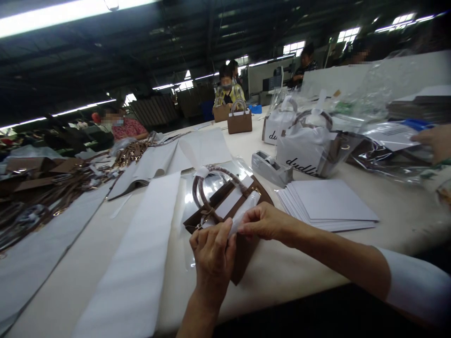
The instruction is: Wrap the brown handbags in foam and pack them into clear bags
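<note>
A brown handbag [243,256] stands tilted in view on the table before me, its two rounded handles [198,190] wrapped in clear film. White sheet material shows inside its opening. Along the near upper edge runs a thin, whitish wrapping strip [246,210]. My left hand [213,251] is closed at the strip's lower end, fingers bent against the bag. At the strip's right side, my right hand [262,221] pinches it between thumb and forefinger. The bag's near face is partly hidden by both hands.
Right of the bag are a tape dispenser [271,168], a stack of white sheets [334,202] and bags in printed white wrap [299,150]. A co-worker's hand [437,141] is at far right. Long white sheets [141,253] and brown straps [59,192] lie left.
</note>
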### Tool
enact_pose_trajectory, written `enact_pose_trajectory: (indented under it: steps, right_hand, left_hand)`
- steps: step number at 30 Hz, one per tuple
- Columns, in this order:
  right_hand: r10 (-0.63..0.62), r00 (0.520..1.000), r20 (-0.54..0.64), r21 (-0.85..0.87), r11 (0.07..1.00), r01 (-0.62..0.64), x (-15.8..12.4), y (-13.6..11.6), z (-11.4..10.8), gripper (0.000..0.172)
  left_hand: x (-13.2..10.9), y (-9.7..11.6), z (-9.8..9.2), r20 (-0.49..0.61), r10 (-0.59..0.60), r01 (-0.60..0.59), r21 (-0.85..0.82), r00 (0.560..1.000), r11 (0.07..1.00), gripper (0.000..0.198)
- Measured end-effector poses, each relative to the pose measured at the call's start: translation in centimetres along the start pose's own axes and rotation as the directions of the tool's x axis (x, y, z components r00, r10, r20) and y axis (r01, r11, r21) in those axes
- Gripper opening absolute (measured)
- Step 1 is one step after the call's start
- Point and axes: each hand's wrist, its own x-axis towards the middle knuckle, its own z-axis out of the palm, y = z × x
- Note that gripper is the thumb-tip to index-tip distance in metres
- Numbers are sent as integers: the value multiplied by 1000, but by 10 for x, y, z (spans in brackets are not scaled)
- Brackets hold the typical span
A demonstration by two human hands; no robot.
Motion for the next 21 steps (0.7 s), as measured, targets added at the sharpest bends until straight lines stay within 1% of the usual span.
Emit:
enact_pose_trajectory:
  steps: [3, 7, 9, 13, 14, 16, 19, 21]
  right_hand:
    - [-11, 1000, -26, -26, 1000, 11, 1, -1, 2, 16]
    - [-35, 995, -92, -122, 992, 23, 4, 1, 5, 13]
    - [-67, 992, -108, -168, 985, 48, 4, 5, 5, 11]
    - [-176, 977, -117, -236, 961, 145, -4, 14, 5, 11]
    - [-198, 971, -136, -248, 956, 160, -7, 15, 6, 12]
    - [-230, 949, -214, -251, 952, 174, -13, 18, 8, 18]
    - [-272, 900, -341, -232, 952, 200, -16, 23, 12, 31]
    - [-321, 875, -363, -254, 937, 238, -12, 28, 14, 30]
  left_hand:
    - [2, -1, -1, 12, 37, -37, 12, 999, 999, 43]
    - [3, -3, -1, 23, 84, -86, 97, 996, 992, 35]
    - [3, -4, -1, 35, 102, -105, 129, 994, 986, 32]
    - [4, -5, 0, 79, 110, -121, 148, 991, 982, 32]
    - [5, -6, 0, 84, 106, -117, 141, 991, 983, 32]
    - [5, -6, 0, 88, 93, -103, 126, 992, 987, 32]
    - [7, -6, 0, 86, 76, -85, 112, 993, 990, 31]
    - [7, -6, 0, 83, 73, -81, 105, 994, 991, 31]
